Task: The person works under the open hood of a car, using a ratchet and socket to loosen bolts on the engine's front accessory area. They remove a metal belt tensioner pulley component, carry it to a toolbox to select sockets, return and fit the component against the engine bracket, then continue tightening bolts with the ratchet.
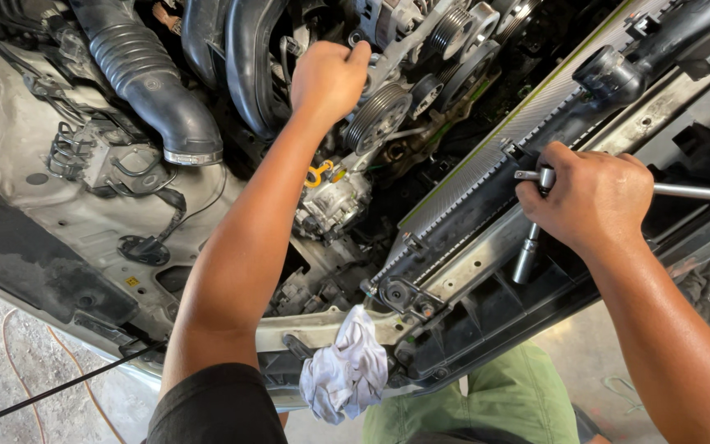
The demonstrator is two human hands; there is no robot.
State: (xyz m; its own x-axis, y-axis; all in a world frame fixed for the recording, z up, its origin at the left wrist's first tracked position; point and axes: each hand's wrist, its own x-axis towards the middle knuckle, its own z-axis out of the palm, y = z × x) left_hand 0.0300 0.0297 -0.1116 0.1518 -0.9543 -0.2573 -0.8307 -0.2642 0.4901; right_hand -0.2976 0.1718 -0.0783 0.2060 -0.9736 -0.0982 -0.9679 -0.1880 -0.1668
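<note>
Open engine bay of a car, concrete floor below. Right hand [589,197] clamped on a ratchet wrench [536,215] at 3 o'clock, socket ext. down by the radiator [486,160]. Left hand [329,78], fisted at 12 o'clock, grips something among the belt pulleys [380,115]; what, can't tell. Loosening step, apparently; next move needs a steady turn. White rag [347,370] at 6 o'clock.

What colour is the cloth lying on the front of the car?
The cloth is white with grey smudges, seen in the head view.

chrome socket wrench [536,222] upright, ribbed pulley [378,117] beside engine
</note>
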